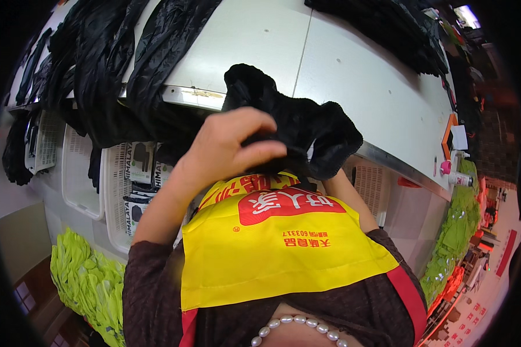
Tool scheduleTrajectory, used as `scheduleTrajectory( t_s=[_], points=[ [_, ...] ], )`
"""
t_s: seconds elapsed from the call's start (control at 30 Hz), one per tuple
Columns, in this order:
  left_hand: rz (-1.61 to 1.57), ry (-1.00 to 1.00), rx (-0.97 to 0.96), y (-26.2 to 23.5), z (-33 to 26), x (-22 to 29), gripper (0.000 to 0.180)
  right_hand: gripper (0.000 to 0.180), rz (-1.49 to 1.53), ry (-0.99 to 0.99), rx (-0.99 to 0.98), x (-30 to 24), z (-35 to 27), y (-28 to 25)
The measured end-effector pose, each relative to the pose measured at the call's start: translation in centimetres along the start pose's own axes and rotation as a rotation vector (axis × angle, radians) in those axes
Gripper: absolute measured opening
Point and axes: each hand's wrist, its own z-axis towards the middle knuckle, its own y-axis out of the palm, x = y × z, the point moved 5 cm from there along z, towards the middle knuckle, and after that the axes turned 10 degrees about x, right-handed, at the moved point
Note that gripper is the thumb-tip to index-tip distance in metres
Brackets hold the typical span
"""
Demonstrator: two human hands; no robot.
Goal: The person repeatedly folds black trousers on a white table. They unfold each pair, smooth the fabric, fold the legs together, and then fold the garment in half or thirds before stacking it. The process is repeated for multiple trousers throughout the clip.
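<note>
In front of me, at the table's near edge, a black plush cloth piece (pixel 289 113) is bunched up with its thick edge raised. It looks like part of a garment, but its exact kind cannot be made out. My left hand (pixel 237 139) is at its left side, thumb and fingers apart and curved, with a gap between them. My right forearm comes up from the right and passes behind the cloth, so the right hand is hidden by it. A yellow apron with red print (pixel 289 248) covers my front below the cloth.
Black garments (pixel 107 63) hang over the left edge of the white table (pixel 237 46); another black pile (pixel 382 29) lies at the far right. Below are white plastic baskets (pixel 82 168) and packaged goods (pixel 139 165). Bright green cloth bundles (pixel 87 283) flank me. An orange frame (pixel 447 136) stands at right.
</note>
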Motion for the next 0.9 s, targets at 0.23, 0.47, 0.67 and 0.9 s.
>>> scheduleTrajectory(
  t_s=[0.23, 0.47, 0.67, 0.9],
  points=[
    [0.158, 0.188, -0.151, 3.0, 5.2, 0.7, 0.034, 0.043, 0.001, 0.001, 0.025, -2.3, -1.2, -0.5],
    [-0.163, -0.155, -0.287, 8.6, 6.0, 0.1, 0.018, 0.048, 0.51, 0.044, 0.119, 5.6, -2.9, 1.3],
    [-0.094, -0.331, -0.226, 10.1, 7.5, -0.2, 0.019, 0.042, 0.154, 0.383, -0.222, 4.7, -2.7, -2.1],
    [0.114, -0.2, -0.052, 15.2, 8.9, 2.5, 0.015, 0.036, 1.091, 0.506, -0.254, 10.7, -4.0, -5.9]
  ],
)
